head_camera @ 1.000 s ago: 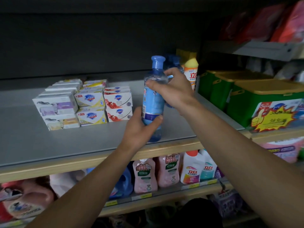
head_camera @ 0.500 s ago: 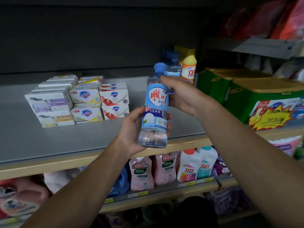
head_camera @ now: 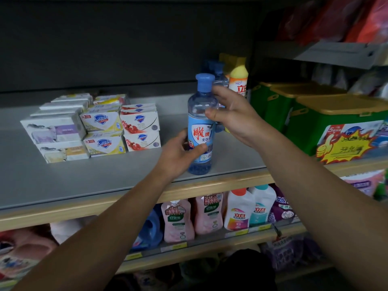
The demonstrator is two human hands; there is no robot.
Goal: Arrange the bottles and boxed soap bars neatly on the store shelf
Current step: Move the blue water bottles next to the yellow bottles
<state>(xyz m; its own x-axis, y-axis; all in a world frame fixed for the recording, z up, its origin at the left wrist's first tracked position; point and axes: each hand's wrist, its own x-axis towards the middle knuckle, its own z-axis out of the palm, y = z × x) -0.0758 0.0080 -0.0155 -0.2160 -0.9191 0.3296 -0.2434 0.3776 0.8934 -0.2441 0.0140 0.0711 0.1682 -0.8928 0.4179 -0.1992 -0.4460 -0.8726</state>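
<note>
Both hands meet on the clear plastic bottle with a blue cap and blue label [head_camera: 201,131]: my left hand [head_camera: 178,153] wraps its lower half, thumb curled across the front of the label and fingers going round behind, a firm grip. My right hand [head_camera: 230,116] sits at the bottle's shoulder with the thumb against the clear plastic below the neck, while its fingers are spread and fairly straight past the cap, so that grip looks loose, touching more than clasping. The bottle stands upright with its base on the grey store shelf [head_camera: 84,181], close to the front edge, its red-lettered label facing me. Just behind my right hand are more blue-capped clear bottles [head_camera: 219,77], and next to them a white and orange bottle with a yellow cap [head_camera: 238,82]. To the left of the held bottle, a little apart from it, the boxed soap bars [head_camera: 98,127] are stacked two high in rows: white and purple boxes at the far left, yellow and white boxes in the middle, red and white boxes nearest the bottle. To the right stand green plastic tubs with tan lids [head_camera: 327,114], one carrying a yellow starburst price sign [head_camera: 344,145]. On the lower shelf beneath my arms stand pink pouches [head_camera: 178,221] and white detergent bottles [head_camera: 238,211].
</note>
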